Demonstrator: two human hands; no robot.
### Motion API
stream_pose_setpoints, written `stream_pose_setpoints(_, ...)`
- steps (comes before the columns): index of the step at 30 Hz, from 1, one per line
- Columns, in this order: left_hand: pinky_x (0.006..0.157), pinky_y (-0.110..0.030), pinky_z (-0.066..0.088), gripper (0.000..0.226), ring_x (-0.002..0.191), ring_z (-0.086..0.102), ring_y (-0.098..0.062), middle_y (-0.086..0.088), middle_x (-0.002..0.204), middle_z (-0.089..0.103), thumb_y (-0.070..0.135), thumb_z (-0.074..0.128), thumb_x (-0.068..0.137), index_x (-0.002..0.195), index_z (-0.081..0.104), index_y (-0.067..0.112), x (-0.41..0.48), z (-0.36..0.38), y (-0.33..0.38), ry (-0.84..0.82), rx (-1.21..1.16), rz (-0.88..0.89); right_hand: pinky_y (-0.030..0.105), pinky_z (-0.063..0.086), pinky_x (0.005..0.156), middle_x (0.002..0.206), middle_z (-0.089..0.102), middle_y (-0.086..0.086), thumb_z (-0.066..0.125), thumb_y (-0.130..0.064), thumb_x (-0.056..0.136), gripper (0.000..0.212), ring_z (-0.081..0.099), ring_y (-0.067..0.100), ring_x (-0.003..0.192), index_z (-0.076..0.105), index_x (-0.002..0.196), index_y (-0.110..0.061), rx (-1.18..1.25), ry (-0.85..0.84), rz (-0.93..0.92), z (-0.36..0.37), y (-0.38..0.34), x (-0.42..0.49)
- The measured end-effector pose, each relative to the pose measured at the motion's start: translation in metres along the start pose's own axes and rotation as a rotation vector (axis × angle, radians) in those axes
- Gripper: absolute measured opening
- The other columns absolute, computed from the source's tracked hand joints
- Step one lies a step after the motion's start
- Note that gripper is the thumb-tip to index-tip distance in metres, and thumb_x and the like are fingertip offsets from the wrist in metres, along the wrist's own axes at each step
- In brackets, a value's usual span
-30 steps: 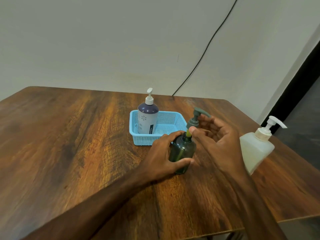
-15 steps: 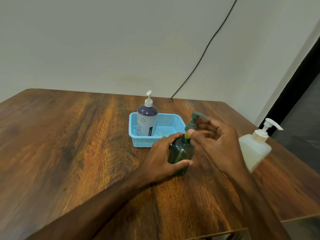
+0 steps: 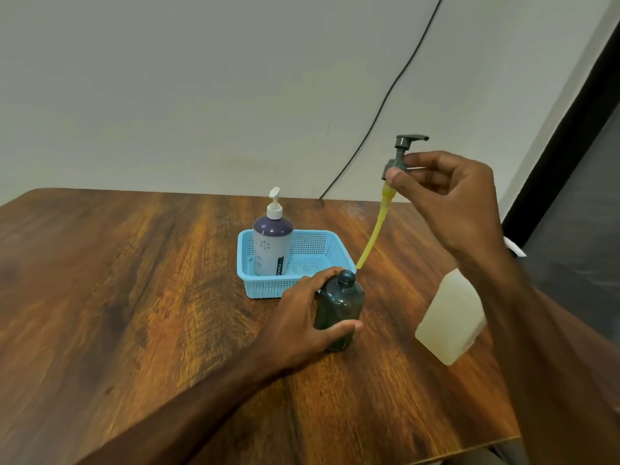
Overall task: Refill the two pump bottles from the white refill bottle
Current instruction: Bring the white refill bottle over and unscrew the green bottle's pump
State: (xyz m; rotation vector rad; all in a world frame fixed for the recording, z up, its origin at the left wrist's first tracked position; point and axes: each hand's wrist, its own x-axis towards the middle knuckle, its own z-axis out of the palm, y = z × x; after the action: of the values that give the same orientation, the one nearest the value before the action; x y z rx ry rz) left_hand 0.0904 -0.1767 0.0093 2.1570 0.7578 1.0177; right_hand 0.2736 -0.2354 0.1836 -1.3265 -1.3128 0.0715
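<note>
A purple pump bottle [image 3: 272, 245] stood in the blue basket [image 3: 265, 287]; before it the left hand [image 3: 303, 318] gripped the uncapped dark bottle [image 3: 343, 305]. The right hand [image 3: 451, 199] pinched the pump [image 3: 402, 151] high in the air, the white refill bottle [image 3: 446, 318] standing beneath its forearm

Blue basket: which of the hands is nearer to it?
Left. The left hand grips the dark green bottle just in front of the blue basket; the right hand holds the pump head high, above and right of it.

Soft even light, faint shadows, slight wide-angle edge distortion.
</note>
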Motion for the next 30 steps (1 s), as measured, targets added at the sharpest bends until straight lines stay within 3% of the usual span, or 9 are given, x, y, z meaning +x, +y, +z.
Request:
stream_pose_setpoints(5, 0.101, -0.002, 0.035, 0.082, 0.126, 0.049, 0.014, 0.036, 0.133, 0.05, 0.061, 0.082, 0.075, 0.145, 0.041, 0.045, 0.001, 0.0, -0.002, -0.009, 0.01, -0.002, 0.027, 0.058, 0.076, 0.082, 0.078, -0.005, 0.078, -0.038, 0.087, 0.019, 0.075, 0.008, 0.079, 0.078, 0.099, -0.023, -0.12, -0.05, 0.105, 0.004, 0.02, 0.007)
stream_pose_setpoints(9, 0.099, 0.001, 0.033, 0.085, 0.124, 0.047, 0.015, 0.037, 0.132, 0.047, 0.061, 0.082, 0.075, 0.148, 0.04, 0.043, 0.0, 0.0, -0.001, -0.019, 0.011, -0.017, 0.014, 0.04, 0.057, 0.084, 0.073, -0.008, 0.076, -0.037, 0.089, 0.015, 0.063, -0.001, 0.072, 0.078, 0.096, -0.023, -0.3, -0.103, 0.199, 0.018, 0.054, 0.0)
stream_pose_setpoints(12, 0.1, -0.004, 0.034, 0.088, 0.129, 0.047, 0.009, 0.033, 0.137, 0.047, 0.061, 0.082, 0.076, 0.151, 0.04, 0.04, 0.0, 0.0, -0.001, -0.024, 0.008, -0.028, 0.019, 0.043, 0.06, 0.088, 0.069, -0.006, 0.073, -0.031, 0.092, 0.016, 0.058, -0.001, 0.075, 0.077, 0.098, -0.017, -0.423, -0.181, 0.267, 0.035, 0.086, -0.011)
stream_pose_setpoints(15, 0.102, -0.007, 0.035, 0.09, 0.131, 0.046, 0.007, 0.029, 0.141, 0.048, 0.062, 0.081, 0.076, 0.152, 0.04, 0.038, 0.0, 0.001, -0.001, -0.023, 0.011, -0.027, 0.035, 0.056, 0.066, 0.087, 0.072, 0.0, 0.072, -0.031, 0.093, 0.014, 0.065, 0.014, 0.078, 0.073, 0.086, -0.019, -0.513, -0.214, 0.36, 0.048, 0.118, -0.02)
stream_pose_setpoints(18, 0.103, -0.009, 0.035, 0.09, 0.132, 0.045, 0.006, 0.025, 0.146, 0.049, 0.063, 0.081, 0.076, 0.152, 0.039, 0.039, 0.0, 0.002, -0.002, -0.018, 0.018, -0.038, 0.028, 0.047, 0.057, 0.088, 0.07, 0.007, 0.07, -0.033, 0.094, 0.02, 0.065, 0.02, 0.078, 0.07, 0.087, -0.015, -0.578, -0.235, 0.421, 0.056, 0.141, -0.027)
stream_pose_setpoints(21, 0.107, -0.014, 0.038, 0.092, 0.135, 0.045, 0.005, 0.02, 0.151, 0.05, 0.065, 0.08, 0.075, 0.153, 0.038, 0.039, 0.001, 0.002, -0.003, -0.027, 0.019, -0.037, 0.03, 0.045, 0.059, 0.088, 0.068, 0.009, 0.066, -0.031, 0.096, 0.017, 0.066, 0.025, 0.082, 0.065, 0.092, -0.014, -0.545, -0.29, 0.485, 0.063, 0.149, -0.037)
stream_pose_setpoints(25, 0.112, -0.021, 0.042, 0.094, 0.136, 0.047, 0.001, 0.016, 0.151, 0.051, 0.063, 0.081, 0.076, 0.155, 0.04, 0.033, 0.001, 0.0, -0.002, -0.025, 0.018, -0.028, 0.024, 0.036, 0.056, 0.088, 0.063, 0.006, 0.06, -0.029, 0.1, 0.014, 0.055, 0.015, 0.073, 0.06, 0.096, -0.015, -0.573, -0.363, 0.461, 0.067, 0.15, -0.046)
stream_pose_setpoints(30, 0.105, -0.008, 0.037, 0.091, 0.134, 0.048, 0.004, 0.018, 0.149, 0.053, 0.059, 0.083, 0.076, 0.153, 0.041, 0.034, 0.001, 0.0, -0.002, -0.021, 0.019, -0.021, 0.028, 0.035, 0.053, 0.076, 0.06, 0.006, 0.061, -0.032, 0.099, 0.024, 0.051, 0.016, 0.065, 0.065, 0.089, -0.011, -0.527, -0.385, 0.488, 0.066, 0.154, -0.045)
